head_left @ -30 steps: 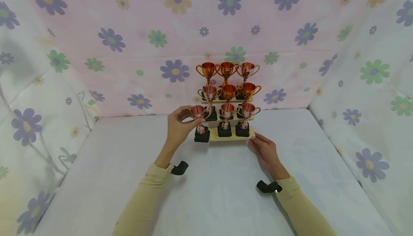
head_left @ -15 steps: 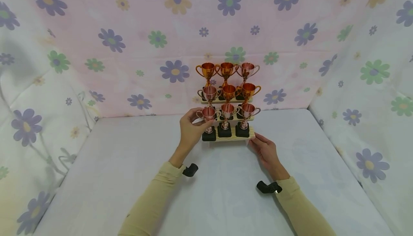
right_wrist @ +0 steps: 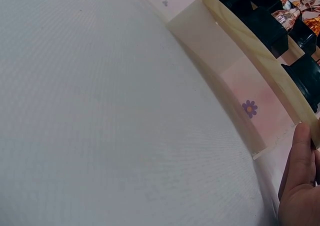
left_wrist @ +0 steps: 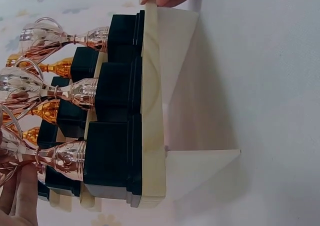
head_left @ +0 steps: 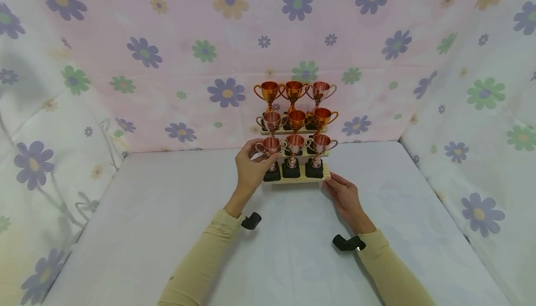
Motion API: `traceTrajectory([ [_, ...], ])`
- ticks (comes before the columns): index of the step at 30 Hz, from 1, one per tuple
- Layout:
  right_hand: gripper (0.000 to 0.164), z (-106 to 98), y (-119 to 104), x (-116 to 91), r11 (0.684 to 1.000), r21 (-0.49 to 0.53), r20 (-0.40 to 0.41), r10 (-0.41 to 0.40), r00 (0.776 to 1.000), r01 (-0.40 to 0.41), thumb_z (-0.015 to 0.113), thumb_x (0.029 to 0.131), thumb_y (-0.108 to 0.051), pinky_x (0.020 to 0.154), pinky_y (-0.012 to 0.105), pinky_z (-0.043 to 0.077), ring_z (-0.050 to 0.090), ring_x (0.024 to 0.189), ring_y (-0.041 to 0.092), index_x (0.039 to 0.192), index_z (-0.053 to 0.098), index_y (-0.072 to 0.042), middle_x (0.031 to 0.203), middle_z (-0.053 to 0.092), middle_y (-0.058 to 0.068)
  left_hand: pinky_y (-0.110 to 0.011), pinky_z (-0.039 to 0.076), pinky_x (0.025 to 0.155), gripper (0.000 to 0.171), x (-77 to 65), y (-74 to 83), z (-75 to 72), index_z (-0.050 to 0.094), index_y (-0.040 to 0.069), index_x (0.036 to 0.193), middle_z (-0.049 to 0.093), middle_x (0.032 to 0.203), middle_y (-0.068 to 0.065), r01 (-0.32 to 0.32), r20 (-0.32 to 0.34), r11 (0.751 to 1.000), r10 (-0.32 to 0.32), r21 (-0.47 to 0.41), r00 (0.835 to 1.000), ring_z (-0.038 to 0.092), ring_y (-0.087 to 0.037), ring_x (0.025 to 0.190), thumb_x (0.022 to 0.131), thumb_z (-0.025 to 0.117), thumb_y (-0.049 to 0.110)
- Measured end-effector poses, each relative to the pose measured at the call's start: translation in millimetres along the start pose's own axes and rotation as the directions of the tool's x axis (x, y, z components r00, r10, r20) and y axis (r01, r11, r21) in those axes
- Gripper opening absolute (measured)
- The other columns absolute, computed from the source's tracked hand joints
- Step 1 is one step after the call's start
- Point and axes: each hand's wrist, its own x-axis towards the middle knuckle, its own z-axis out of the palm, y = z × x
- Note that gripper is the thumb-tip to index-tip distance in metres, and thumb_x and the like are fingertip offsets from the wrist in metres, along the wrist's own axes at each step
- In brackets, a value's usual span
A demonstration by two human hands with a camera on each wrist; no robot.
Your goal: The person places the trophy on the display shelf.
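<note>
My left hand grips the cup of a small rose-gold trophy at the left end of the lowest shelf. In the left wrist view, that trophy's black base stands upright on the wooden board, and fingers are around its cup. My right hand holds the right end of the tiered display shelf at its lowest board; in the right wrist view its fingers lie against the board's end. Two more rose-gold trophies, a middle one and a right one, share this board.
Behind, two higher tiers carry more trophies, such as a gold one and a rose-gold one on top. White side supports hold the shelf above the white table. A flowered cloth hangs behind and at both sides.
My left hand has carried the rose-gold trophy from just left of the shelf to the right, onto the left end of the lowest board. My right hand has stayed in place.
</note>
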Motion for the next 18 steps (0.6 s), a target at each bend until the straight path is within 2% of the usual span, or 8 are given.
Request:
traceTrajectory([
  [4,0.052,1,0,0,1.0,-0.004,0.007,-0.001,1.0,0.001,0.057,0.103,-0.004,0.096,0.02,0.056,0.068,0.099,0.003,0.151,0.04,0.007,0.118,0.063,-0.001,-0.054,0.062,0.085,0.053,1.8,-20.4,0.4,0.062,-0.011,0.122,0.061,0.103,-0.026,0.003,-0.014,1.0,-0.003,0.0,1.0,0.064,-0.017,0.089,0.076,0.087,-0.004],
  [9,0.053,2,1,-1,1.0,0.001,0.01,-0.005,1.0,0.005,0.058,0.102,-0.003,0.096,0.02,0.056,0.068,0.098,0.003,0.15,0.04,0.008,0.115,0.064,-0.002,-0.048,0.063,0.086,0.055,-0.2,-25.4,-2.7,0.063,-0.004,0.124,0.062,0.106,-0.021,0.0,-0.01,1.0,0.0,-0.016,1.0,0.066,-0.02,0.093,0.076,0.089,0.002],
  [12,0.053,2,0,0,1.0,0.004,0.012,0.01,1.0,-0.01,0.058,0.102,-0.004,0.095,0.02,0.056,0.068,0.098,0.003,0.151,0.039,0.007,0.117,0.063,-0.002,-0.044,0.061,0.093,0.063,-0.3,-27.0,-8.5,0.059,-0.001,0.132,0.062,0.116,-0.019,0.019,0.05,1.0,-0.018,-0.01,0.999,0.065,-0.026,0.104,0.077,0.089,0.004],
  [14,0.053,2,-3,1,1.0,-0.014,0.023,0.022,0.999,-0.022,0.057,0.103,-0.005,0.095,0.019,0.056,0.067,0.098,0.002,0.152,0.038,0.006,0.126,0.061,0.003,-0.042,0.057,0.101,0.07,-0.7,-28.8,-17.0,0.054,0.002,0.139,0.06,0.126,-0.018,0.045,0.104,0.999,-0.046,0.009,0.994,0.063,-0.029,0.114,0.078,0.088,0.006],
  [16,0.054,-1,-8,1,0.996,-0.08,0.048,0.032,0.998,-0.029,0.056,0.104,-0.008,0.095,0.018,0.056,0.066,0.101,0.002,0.153,0.038,0.005,0.139,0.055,0.01,-0.04,0.052,0.109,0.074,-2.2,-31.4,-29.7,0.05,0.005,0.145,0.058,0.135,-0.016,0.067,0.155,0.996,-0.075,0.059,0.985,0.058,-0.03,0.125,0.082,0.087,0.01],
  [18,0.054,-7,-14,2,0.976,-0.217,0.095,0.026,0.995,-0.005,0.054,0.107,-0.015,0.098,0.02,0.055,0.065,0.108,0.006,0.153,0.037,0.005,0.149,0.048,0.017,-0.041,0.046,0.115,0.072,-4.9,-33.3,-45.5,0.048,0.008,0.148,0.056,0.143,-0.015,0.075,0.197,0.988,-0.101,0.137,0.975,0.053,-0.03,0.133,0.086,0.084,0.015],
])
